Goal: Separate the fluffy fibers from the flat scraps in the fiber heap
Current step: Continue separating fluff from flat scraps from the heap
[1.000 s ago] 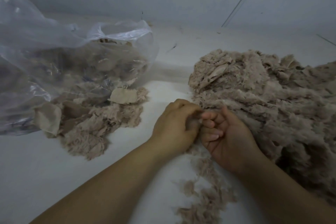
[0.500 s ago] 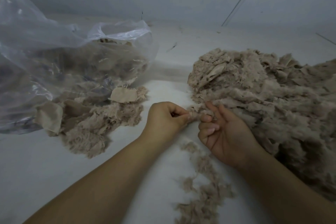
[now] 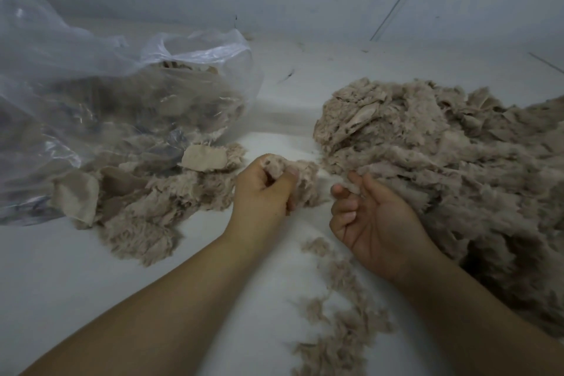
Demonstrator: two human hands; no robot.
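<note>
A big heap of beige-pink fiber (image 3: 451, 162) fills the right side of the white surface, with flat scraps mixed into its top. My left hand (image 3: 262, 195) grips a fluffy tuft (image 3: 305, 183) just left of the heap. My right hand (image 3: 369, 220) lies palm up at the heap's near edge, fingers loosely curled, with a thin wisp of fiber across its fingertips. A smaller pile of fluffy fiber and flat scraps (image 3: 143, 201) lies to the left, spilling from a clear plastic bag (image 3: 100, 101).
A trail of loose fiber bits (image 3: 335, 314) runs along the white surface (image 3: 61, 284) between my forearms. Grey walls stand close behind the bag and the heap. A flat beige scrap (image 3: 204, 159) rests on top of the left pile.
My left hand has pulled away to the left with a larger tuft in its grip. My right hand has opened out and stayed at the heap's edge.
</note>
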